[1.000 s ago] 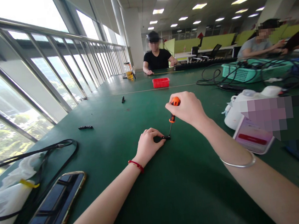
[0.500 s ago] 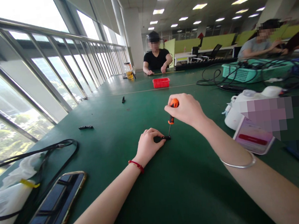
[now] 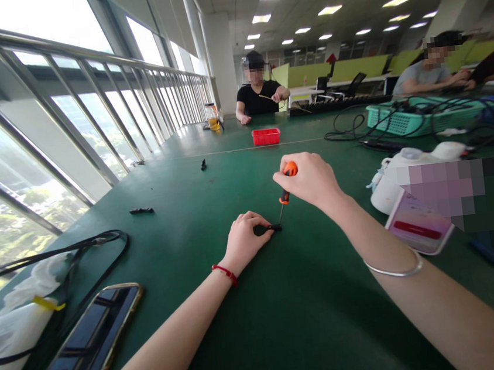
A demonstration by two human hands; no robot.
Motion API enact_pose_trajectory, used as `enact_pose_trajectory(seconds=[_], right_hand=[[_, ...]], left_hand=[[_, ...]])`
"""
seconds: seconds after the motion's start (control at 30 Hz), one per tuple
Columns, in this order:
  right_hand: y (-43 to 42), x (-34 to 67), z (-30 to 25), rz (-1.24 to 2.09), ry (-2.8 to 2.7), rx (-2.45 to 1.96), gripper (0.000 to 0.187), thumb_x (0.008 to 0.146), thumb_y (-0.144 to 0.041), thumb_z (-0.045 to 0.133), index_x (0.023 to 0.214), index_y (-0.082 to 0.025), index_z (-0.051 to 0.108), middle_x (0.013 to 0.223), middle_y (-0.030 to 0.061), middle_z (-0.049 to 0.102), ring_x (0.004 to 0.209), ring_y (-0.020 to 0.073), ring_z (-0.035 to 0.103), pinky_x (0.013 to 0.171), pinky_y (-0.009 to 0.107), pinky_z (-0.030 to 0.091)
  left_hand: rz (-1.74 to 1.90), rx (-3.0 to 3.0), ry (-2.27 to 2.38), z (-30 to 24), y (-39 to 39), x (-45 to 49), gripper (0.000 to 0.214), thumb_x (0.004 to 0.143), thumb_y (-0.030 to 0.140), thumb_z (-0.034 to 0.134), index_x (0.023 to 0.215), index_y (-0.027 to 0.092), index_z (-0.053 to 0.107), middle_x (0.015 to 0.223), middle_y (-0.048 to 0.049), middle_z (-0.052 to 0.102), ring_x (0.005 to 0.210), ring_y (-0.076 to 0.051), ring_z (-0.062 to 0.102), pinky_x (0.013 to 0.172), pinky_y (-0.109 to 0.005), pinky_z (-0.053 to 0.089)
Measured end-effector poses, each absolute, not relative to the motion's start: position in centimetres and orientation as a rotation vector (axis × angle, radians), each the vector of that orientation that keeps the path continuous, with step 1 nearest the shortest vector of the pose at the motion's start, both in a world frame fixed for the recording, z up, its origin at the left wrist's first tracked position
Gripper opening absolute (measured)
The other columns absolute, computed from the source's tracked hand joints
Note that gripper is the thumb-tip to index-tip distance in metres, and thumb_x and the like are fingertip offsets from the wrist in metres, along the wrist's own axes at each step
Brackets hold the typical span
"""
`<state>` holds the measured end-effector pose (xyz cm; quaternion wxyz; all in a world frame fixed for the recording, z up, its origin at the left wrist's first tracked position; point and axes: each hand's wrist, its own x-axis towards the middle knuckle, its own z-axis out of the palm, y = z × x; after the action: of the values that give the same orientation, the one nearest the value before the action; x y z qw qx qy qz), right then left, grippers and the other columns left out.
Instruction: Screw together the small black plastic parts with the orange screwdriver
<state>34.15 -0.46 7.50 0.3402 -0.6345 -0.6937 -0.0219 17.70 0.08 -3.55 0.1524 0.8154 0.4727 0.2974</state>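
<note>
My left hand [image 3: 249,238] pinches a small black part [image 3: 274,227] against the green table [image 3: 218,329]. Only the end of that part shows past my fingertips, so its kind is unclear. Above it, my right hand [image 3: 310,178] is closed around the orange and black handle of a screwdriver [image 3: 284,196]. The screwdriver stands steeply, leaning a little, and its thin metal tip comes down at the exposed end of the black part. Two more black pieces lie to the left: a long ridged one [image 3: 142,211] and a shorter one [image 3: 203,165].
A red tray [image 3: 266,137] stands farther back, before a seated person [image 3: 258,97]. On the right are a white bottle [image 3: 382,191], a phone [image 3: 419,225] and a teal basket [image 3: 399,122] with cables. Another phone [image 3: 87,349] and black cables [image 3: 120,236] lie at left.
My right hand and the screwdriver handle have shifted very slightly right, tilting the tool a bit more. My left hand stays put. The person opposite has raised one hand with a thin strip.
</note>
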Motion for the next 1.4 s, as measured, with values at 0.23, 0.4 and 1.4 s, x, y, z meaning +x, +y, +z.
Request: enact_pose_trajectory(seconds=[0.23, 0.4, 1.4], right_hand=[[-0.6, 34.1, 7.8, -0.029, -1.813, -1.655, 0.019, 0.068, -0.035, 0.05, 0.057, -0.021, 0.055, 0.056, -0.0007, 0.057, 0.056, 0.0145, 0.048, 0.051, 0.025, 0.027], [-0.5, 34.2, 7.6, -0.064, -1.812, -1.668, 0.019, 0.069, -0.036, 0.05, 0.058, -0.022, 0.056, 0.056, -0.0007, 0.057, 0.057, 0.0149, 0.048, 0.051, 0.025, 0.027], [-1.8, 34.9, 9.2, 0.006, -2.054, -1.687, 0.038, 0.084, -0.047, 0.036, 0.064, -0.022, 0.055, 0.06, 0.0016, 0.056, 0.054, 0.0147, 0.047, 0.052, 0.026, 0.025]], left_hand=[[0.855, 2.341, 1.356, -3.5, 0.1, 17.7, 0.011, 0.074, 0.028, 0.062, 0.078, 0.022, 0.069, 0.093, -0.0027, 0.064, 0.089, -0.021, 0.055, 0.084, -0.036, 0.044], [0.857, 2.344, 1.354, -3.4, 0.0, 17.7, 0.01, 0.074, 0.028, 0.062, 0.079, 0.022, 0.069, 0.092, -0.0028, 0.064, 0.09, -0.02, 0.055, 0.085, -0.036, 0.044], [0.845, 2.352, 1.356, -3.5, 0.0, 17.7, 0.011, 0.074, 0.028, 0.062, 0.08, 0.022, 0.069, 0.093, -0.0027, 0.064, 0.09, -0.021, 0.055, 0.084, -0.036, 0.044]])
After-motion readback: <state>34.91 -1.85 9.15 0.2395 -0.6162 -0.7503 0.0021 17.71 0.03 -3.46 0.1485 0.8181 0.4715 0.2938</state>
